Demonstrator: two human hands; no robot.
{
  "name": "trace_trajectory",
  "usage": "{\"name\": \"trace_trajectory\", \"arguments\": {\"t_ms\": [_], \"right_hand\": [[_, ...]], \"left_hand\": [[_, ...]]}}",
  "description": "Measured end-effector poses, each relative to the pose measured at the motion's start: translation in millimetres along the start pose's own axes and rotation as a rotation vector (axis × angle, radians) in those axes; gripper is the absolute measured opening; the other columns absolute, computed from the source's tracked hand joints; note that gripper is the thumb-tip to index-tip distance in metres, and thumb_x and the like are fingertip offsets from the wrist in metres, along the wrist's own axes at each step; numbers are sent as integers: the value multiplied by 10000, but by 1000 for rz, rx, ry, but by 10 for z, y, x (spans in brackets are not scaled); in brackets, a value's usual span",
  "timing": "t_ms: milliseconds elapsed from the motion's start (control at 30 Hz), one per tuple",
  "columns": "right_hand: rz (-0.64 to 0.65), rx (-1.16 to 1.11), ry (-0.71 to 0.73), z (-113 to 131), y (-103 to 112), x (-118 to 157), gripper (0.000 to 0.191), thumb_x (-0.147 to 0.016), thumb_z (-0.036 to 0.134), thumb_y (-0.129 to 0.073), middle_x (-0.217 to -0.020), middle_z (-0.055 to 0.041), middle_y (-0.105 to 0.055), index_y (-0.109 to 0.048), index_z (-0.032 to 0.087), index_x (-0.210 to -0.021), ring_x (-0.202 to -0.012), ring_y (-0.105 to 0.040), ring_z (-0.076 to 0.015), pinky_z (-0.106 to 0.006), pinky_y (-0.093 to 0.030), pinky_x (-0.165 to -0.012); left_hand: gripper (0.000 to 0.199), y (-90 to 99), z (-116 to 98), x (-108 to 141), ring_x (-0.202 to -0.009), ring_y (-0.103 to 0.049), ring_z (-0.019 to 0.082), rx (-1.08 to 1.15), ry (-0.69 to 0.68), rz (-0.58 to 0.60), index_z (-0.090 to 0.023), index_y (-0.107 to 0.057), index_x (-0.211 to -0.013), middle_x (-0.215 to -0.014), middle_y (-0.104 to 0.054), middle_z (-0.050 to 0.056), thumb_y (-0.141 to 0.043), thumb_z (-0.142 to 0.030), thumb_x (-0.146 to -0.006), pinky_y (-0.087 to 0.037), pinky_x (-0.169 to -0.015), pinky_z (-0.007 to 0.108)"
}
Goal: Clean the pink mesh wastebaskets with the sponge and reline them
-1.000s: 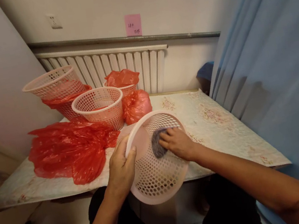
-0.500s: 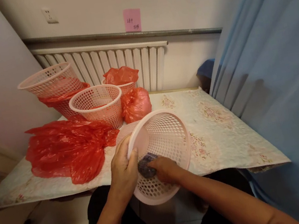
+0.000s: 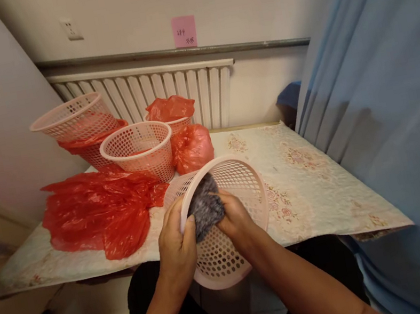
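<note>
A pink plastic basket (image 3: 260,197) full of holes lies tilted on its side at the table's front edge, its mouth facing me. My left hand (image 3: 175,239) is closed on the left of its rim, thumb inside. Within the mouth, my right hand (image 3: 234,215) grips a dark grey cloth (image 3: 206,209) and presses it along the inner wall close to the left thumb. The right fingertips are partly hidden by the cloth.
A crumpled red plastic bag (image 3: 98,214) spreads over the table's left. Behind it stand a pink basket (image 3: 140,153), a stacked basket (image 3: 73,119) and a tied red bag (image 3: 192,149). Floral cloth (image 3: 312,182) covers the table; a blue curtain (image 3: 396,108) hangs at right.
My right hand has moved up inside the basket with the grey cloth, from the lower part to the upper left wall. The left hand keeps its hold on the rim.
</note>
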State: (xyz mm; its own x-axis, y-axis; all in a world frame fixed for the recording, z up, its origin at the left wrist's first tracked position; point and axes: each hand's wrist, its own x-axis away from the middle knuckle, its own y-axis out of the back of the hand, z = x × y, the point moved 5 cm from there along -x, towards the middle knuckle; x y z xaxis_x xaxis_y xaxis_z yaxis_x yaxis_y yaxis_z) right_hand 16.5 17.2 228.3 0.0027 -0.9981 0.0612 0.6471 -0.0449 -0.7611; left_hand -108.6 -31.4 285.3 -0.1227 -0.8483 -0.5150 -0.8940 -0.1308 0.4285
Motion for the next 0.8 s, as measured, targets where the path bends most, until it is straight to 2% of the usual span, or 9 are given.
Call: {"name": "trace_trajectory", "arguments": {"t_ms": [133, 200, 333, 467, 567, 667, 733, 800], "right_hand": [[-265, -151, 104, 298, 210, -87, 132, -671, 164, -561, -806, -22, -681, -598, 168, -798, -756, -627, -156, -291, -531, -743], [-275, -115, 158, 363, 204, -63, 148, -701, 187, -563, -849, -26, -682, -603, 169, -843, -783, -627, -155, -294, -528, -765], [-52, 242, 245, 270, -42, 108, 299, -743, 249, -573, -945, -27, -672, -594, 185, -1034, -849, -624, -176, -321, -519, -786], [264, 849, 298, -27, -181, 308, 359, -762, 194, -550, -997, 0, -653, -604, 217, -1117, -928, -587, -170, -303, -474, -859], [522, 1287, 359, -241, -53, 372, 397, -766, 124, -497, -1006, -11, -640, -601, 220, -1137, -939, -568, -168, -293, -444, -881], [719, 1779, 401, -375, 215, 338, 394, -782, 133, -510, -981, -47, -632, -595, 221, -1157, -910, -555, -196, -308, -440, -828], [773, 2086, 410, -380, 399, 270, 273, -844, 195, -492, -913, -70, -627, -633, 223, -1076, -857, -544, -218, -319, -437, -745], [729, 2281, 418, -308, 527, 178, 210, -886, 232, -461, -862, -90, -620, -658, 212, -956, -843, -532, -235, -328, -423, -705]], "left_hand": [[384, -17, 4, 14, -1198, -503, 226, 4, -12, 0, -194, -514, -1279, -1275, -559, 81, -420, -216, -907, -362, -1062, 408], [382, -36, 6, 11, -1195, -503, 226, 5, -16, 1, -191, -517, -1274, -1272, -559, 84, -420, -217, -906, -364, -1059, 407], [385, -54, 24, -13, -1193, -507, 229, -8, -7, -13, -188, -521, -1264, -1266, -564, 86, -425, -224, -894, -369, -1056, 409], [402, -8, 62, -44, -1183, -518, 234, -35, 18, -30, -186, -514, -1270, -1260, -571, 84, -427, -237, -882, -372, -1054, 407], [391, 34, 87, -59, -1157, -534, 239, -59, 39, -31, -185, -521, -1260, -1231, -585, 86, -423, -251, -887, -389, -1029, 404], [383, 54, 89, -61, -1156, -532, 239, -68, 33, -33, -178, -523, -1255, -1238, -580, 91, -423, -253, -893, -392, -1022, 396], [384, 59, 89, -57, -1158, -531, 239, -60, 33, -39, -178, -524, -1256, -1246, -579, 92, -424, -250, -892, -389, -1026, 398], [385, 61, 93, -50, -1157, -534, 239, -50, 42, -49, -185, -526, -1256, -1248, -581, 88, -427, -247, -889, -391, -1026, 400]]}}
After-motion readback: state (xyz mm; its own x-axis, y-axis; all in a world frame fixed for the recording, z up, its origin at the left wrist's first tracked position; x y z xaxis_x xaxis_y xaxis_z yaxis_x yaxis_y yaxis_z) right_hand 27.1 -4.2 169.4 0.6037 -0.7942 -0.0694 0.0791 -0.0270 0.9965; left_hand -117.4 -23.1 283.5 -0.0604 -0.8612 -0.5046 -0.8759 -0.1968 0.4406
